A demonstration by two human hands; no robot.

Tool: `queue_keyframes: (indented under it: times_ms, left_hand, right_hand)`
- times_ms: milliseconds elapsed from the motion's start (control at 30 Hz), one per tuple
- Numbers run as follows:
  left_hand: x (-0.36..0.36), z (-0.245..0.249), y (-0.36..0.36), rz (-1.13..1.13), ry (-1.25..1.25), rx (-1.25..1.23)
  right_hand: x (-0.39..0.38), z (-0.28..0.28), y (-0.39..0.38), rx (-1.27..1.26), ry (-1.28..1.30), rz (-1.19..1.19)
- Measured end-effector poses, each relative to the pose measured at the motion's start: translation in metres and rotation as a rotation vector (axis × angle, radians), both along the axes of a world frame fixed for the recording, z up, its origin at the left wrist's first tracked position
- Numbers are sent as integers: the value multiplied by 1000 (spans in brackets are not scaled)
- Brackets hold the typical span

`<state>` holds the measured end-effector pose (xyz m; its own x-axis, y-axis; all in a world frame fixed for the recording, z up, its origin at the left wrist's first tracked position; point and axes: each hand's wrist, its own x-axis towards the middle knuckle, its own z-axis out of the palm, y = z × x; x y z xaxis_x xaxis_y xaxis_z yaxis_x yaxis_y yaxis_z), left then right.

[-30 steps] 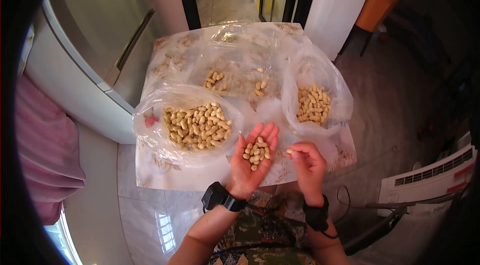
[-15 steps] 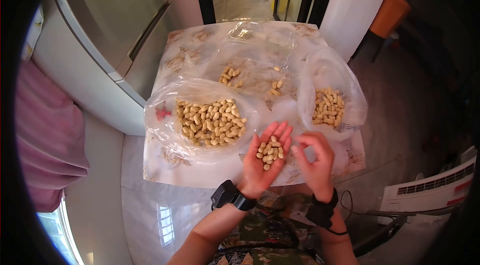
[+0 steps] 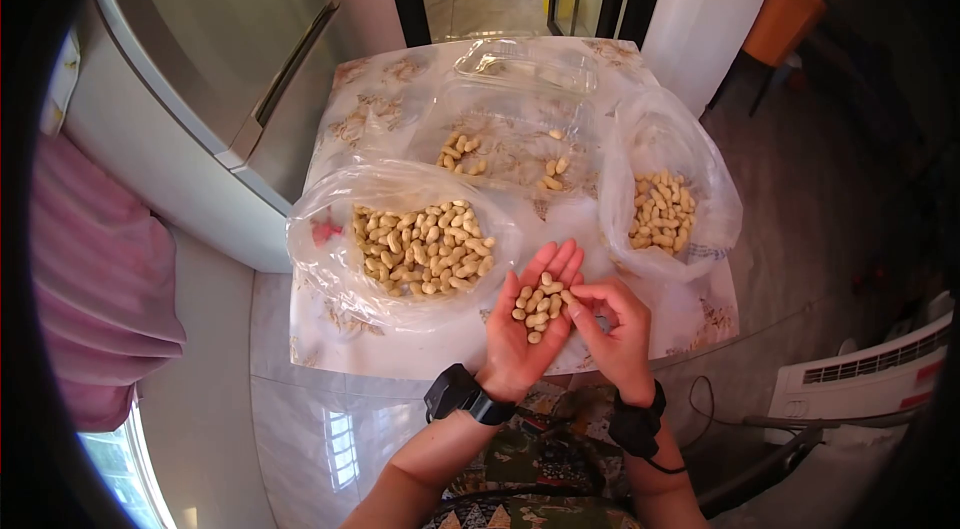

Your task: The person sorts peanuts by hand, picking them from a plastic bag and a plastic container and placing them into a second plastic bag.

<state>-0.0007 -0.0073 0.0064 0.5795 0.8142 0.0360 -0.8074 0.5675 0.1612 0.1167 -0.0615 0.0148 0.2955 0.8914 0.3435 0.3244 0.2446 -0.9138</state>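
My left hand [image 3: 519,344] is palm up over the table's near edge, its fingers stretched out. A small heap of unshelled peanuts [image 3: 540,306] rests in that palm. With thumb and forefinger, my right hand [image 3: 615,329] pinches a peanut [image 3: 568,297] at the heap's right side. To the left of my hands lies an open clear plastic bag [image 3: 330,274] with many peanuts [image 3: 425,244] inside. Another plastic bag [image 3: 715,199] sits to the right, holding a smaller pile of peanuts [image 3: 662,212].
Behind the bags, a clear plastic tray [image 3: 510,134] holds a few peanuts in two groups. A clear lid [image 3: 525,66] is at the far end of the patterned table [image 3: 380,354]. A fridge [image 3: 225,49] stands left; an orange chair [image 3: 785,21] is at back right.
My right hand has moved left and down to the peanuts in my left palm, and its fingers have closed on one. My left hand has stayed nearly still.
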Motion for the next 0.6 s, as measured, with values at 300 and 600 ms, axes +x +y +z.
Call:
queue_keyframes:
  times_ms: [300,600]
  left_hand:
    - [-1,-2,-1,-14,2,-45]
    - [-2,-1,-1,-37,16,-13]
  right_hand:
    - [7,-5,0,10,251,56]
    - [5,-5,2,57,216,47]
